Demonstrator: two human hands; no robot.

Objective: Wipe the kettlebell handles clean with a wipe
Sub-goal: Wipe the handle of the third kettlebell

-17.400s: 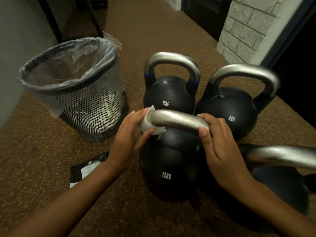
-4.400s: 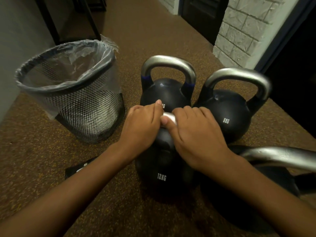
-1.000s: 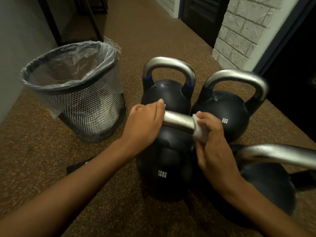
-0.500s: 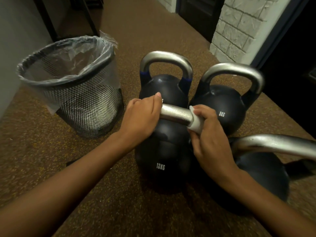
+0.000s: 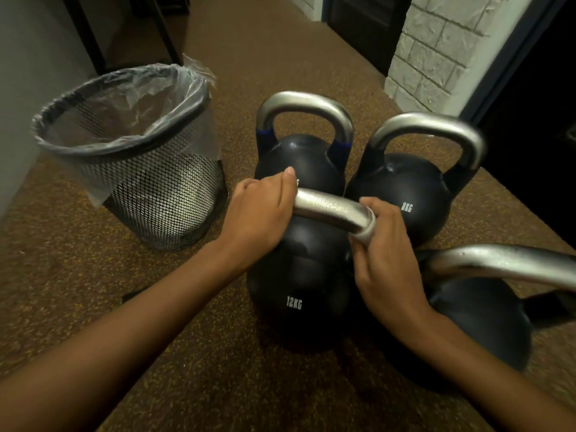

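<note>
Four black kettlebells stand close together on the speckled brown floor [image 5: 78, 275]. The nearest, the 12 kg kettlebell [image 5: 299, 291], sits in the middle of the view. The left hand [image 5: 258, 213] grips the left end of its silver handle [image 5: 330, 210], with the fingers curled over the bar. The right hand [image 5: 386, 254] is clamped round the right bend of the same handle. Its fingers are wrapped over a white wipe [image 5: 367, 232] that lies between the palm and the metal. Only a strip of the wipe shows at the edge of the hand. The bare stretch of handle between the two hands is shiny and mottled.

Directly behind the 12 kg kettlebell stands a kettlebell with blue bands [image 5: 299, 160] at the foot of its handle. Whether the two touch cannot be told. Behind and to the right is the 8 kg kettlebell [image 5: 402, 194]. Just right of the 12 kg kettlebell sits a fourth kettlebell [image 5: 480, 319], whose handle runs off the right edge. To the left and a little behind, apart from the 12 kg kettlebell, stands a black mesh bin [image 5: 162, 194] lined with a clear plastic bag [image 5: 140, 98]. Far behind on the right rises a white brick wall [image 5: 436, 42].
</note>
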